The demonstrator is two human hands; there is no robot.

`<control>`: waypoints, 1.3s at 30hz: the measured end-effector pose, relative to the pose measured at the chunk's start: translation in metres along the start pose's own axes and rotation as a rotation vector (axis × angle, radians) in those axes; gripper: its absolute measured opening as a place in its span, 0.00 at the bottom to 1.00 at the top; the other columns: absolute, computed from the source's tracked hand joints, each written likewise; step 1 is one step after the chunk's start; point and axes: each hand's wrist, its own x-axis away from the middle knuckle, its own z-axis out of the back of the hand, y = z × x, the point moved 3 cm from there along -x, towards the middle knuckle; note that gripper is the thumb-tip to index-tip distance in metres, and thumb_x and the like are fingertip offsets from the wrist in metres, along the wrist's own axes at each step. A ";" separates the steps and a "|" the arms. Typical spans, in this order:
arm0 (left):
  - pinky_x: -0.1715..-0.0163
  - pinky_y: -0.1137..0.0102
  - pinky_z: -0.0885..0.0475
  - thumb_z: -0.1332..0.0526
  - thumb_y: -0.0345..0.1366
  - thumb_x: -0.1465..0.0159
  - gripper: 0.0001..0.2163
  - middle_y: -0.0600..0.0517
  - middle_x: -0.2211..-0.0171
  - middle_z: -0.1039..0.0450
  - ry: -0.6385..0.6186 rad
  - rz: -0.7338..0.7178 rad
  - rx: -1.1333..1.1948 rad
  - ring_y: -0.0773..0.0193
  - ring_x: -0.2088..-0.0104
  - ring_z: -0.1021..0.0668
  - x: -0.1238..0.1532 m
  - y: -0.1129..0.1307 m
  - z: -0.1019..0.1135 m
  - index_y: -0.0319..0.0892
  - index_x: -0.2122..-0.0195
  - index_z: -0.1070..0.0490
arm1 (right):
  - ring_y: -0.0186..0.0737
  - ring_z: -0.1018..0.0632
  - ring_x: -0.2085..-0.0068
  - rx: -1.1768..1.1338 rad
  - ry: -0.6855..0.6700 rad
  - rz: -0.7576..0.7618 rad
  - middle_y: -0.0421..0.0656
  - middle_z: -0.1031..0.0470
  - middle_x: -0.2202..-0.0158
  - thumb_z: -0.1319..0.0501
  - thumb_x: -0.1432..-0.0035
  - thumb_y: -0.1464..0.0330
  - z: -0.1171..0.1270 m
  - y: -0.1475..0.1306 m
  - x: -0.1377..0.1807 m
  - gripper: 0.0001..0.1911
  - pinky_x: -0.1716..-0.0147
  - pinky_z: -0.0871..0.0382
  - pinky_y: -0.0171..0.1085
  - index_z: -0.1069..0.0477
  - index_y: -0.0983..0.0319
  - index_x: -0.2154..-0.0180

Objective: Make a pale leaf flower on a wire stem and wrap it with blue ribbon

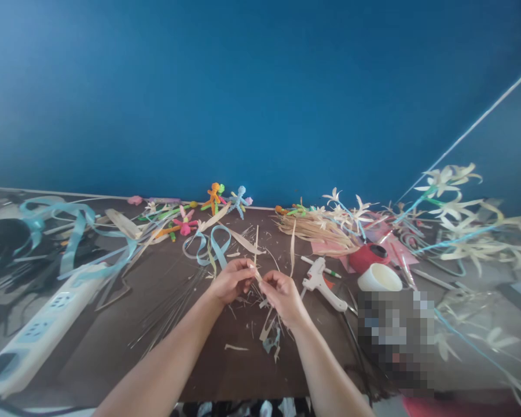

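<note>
My left hand [233, 280] and my right hand [282, 294] meet over the middle of the dark table. Between their fingertips is a thin, pale strip of dried leaf [256, 249], part of it rising upright above the left fingers. Both hands pinch it, fingers closed; its lower end is partly hidden by them. Scraps of cut leaf [267, 324] and fine wires lie below and around the hands. A white glue gun [323, 284] rests on its side just right of my right hand. A looped light-blue ribbon [220, 246] lies beyond my left hand.
A white power strip [47, 330] lies at the left, near long blue ribbon. Small fuzzy figures [215, 197] stand by the wall. To the right are a bundle of dried leaves [315, 234], a white cup [379, 278], a red roll [367, 258] and pale leaf flowers [451, 188] on blue stems.
</note>
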 end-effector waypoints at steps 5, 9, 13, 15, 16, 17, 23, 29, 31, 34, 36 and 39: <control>0.89 0.80 0.43 0.35 0.36 0.50 0.09 0.59 0.85 0.40 0.018 -0.020 0.010 0.76 0.86 0.39 -0.001 -0.001 0.001 0.38 0.75 0.34 | 0.24 0.45 0.85 -0.061 0.001 -0.008 0.32 0.41 0.84 0.41 0.48 0.63 -0.001 -0.002 0.000 0.11 0.87 0.53 0.27 0.36 0.63 0.75; 0.89 0.80 0.42 0.36 0.38 0.48 0.10 0.59 0.84 0.40 0.025 -0.060 -0.027 0.75 0.85 0.37 -0.001 0.001 -0.001 0.39 0.75 0.35 | 0.24 0.44 0.85 -0.040 0.063 0.007 0.33 0.40 0.84 0.40 0.49 0.62 0.003 -0.002 0.000 0.11 0.87 0.53 0.27 0.35 0.63 0.75; 0.88 0.80 0.41 0.34 0.38 0.51 0.11 0.58 0.82 0.37 0.017 -0.033 -0.137 0.74 0.83 0.34 0.000 0.001 -0.005 0.39 0.73 0.34 | 0.27 0.41 0.83 0.025 0.129 0.044 0.34 0.38 0.83 0.39 0.51 0.62 0.005 -0.002 -0.004 0.11 0.86 0.49 0.28 0.34 0.63 0.76; 0.87 0.79 0.40 0.34 0.38 0.51 0.10 0.58 0.82 0.36 0.030 -0.022 -0.185 0.74 0.84 0.34 -0.001 0.001 -0.005 0.39 0.74 0.33 | 0.28 0.39 0.81 0.096 0.141 0.064 0.35 0.37 0.82 0.40 0.51 0.62 0.005 -0.007 -0.005 0.11 0.83 0.45 0.29 0.33 0.63 0.76; 0.87 0.79 0.40 0.34 0.37 0.50 0.10 0.58 0.83 0.36 0.039 -0.030 -0.195 0.74 0.84 0.34 -0.001 0.001 -0.005 0.39 0.75 0.33 | 0.29 0.37 0.80 0.139 0.141 0.064 0.36 0.37 0.82 0.40 0.50 0.62 0.004 -0.012 -0.003 0.10 0.82 0.44 0.29 0.32 0.64 0.76; 0.86 0.79 0.40 0.35 0.37 0.50 0.09 0.58 0.83 0.36 0.046 -0.045 -0.198 0.74 0.84 0.34 -0.002 0.002 -0.004 0.39 0.75 0.33 | 0.29 0.37 0.80 0.186 0.140 0.060 0.36 0.35 0.81 0.41 0.50 0.63 0.004 -0.018 0.000 0.10 0.81 0.42 0.30 0.32 0.64 0.74; 0.85 0.79 0.38 0.37 0.36 0.47 0.07 0.53 0.76 0.29 0.052 -0.101 -0.203 0.74 0.81 0.32 -0.007 0.006 0.002 0.39 0.75 0.33 | 0.37 0.30 0.70 0.628 0.233 0.256 0.42 0.31 0.66 0.42 0.48 0.66 0.022 -0.073 0.075 0.12 0.68 0.34 0.37 0.33 0.59 0.59; 0.85 0.79 0.38 0.36 0.35 0.47 0.08 0.53 0.74 0.28 0.063 -0.110 -0.161 0.73 0.80 0.31 -0.009 0.008 0.003 0.39 0.75 0.35 | 0.53 0.35 0.51 1.088 0.653 0.387 0.50 0.37 0.53 0.37 0.52 0.62 0.108 -0.051 0.156 0.17 0.53 0.41 0.51 0.33 0.60 0.59; 0.85 0.79 0.38 0.36 0.35 0.47 0.08 0.53 0.74 0.28 0.073 -0.114 -0.147 0.73 0.80 0.32 -0.009 0.009 0.003 0.39 0.75 0.35 | 0.55 0.37 0.49 1.209 0.796 0.292 0.52 0.39 0.51 0.37 0.53 0.57 0.139 -0.036 0.173 0.20 0.51 0.44 0.54 0.32 0.61 0.60; 0.85 0.79 0.38 0.36 0.34 0.48 0.07 0.54 0.75 0.29 0.076 -0.104 -0.140 0.74 0.81 0.32 -0.010 0.010 0.003 0.39 0.75 0.34 | 0.59 0.40 0.47 1.341 0.881 0.187 0.54 0.43 0.47 0.39 0.56 0.49 0.169 -0.023 0.192 0.26 0.50 0.48 0.56 0.32 0.63 0.61; 0.85 0.79 0.38 0.36 0.34 0.48 0.07 0.54 0.76 0.29 0.081 -0.102 -0.136 0.74 0.81 0.32 -0.010 0.011 0.003 0.39 0.75 0.34 | 0.59 0.41 0.46 1.396 0.859 0.152 0.54 0.44 0.46 0.40 0.57 0.48 0.178 -0.020 0.198 0.28 0.50 0.48 0.56 0.31 0.63 0.61; 0.85 0.79 0.38 0.35 0.34 0.49 0.07 0.54 0.76 0.29 0.093 -0.100 -0.133 0.73 0.81 0.32 -0.011 0.011 0.003 0.39 0.76 0.33 | 0.58 0.42 0.46 1.438 0.794 0.125 0.52 0.45 0.46 0.40 0.57 0.49 0.180 -0.018 0.200 0.27 0.50 0.48 0.55 0.31 0.61 0.60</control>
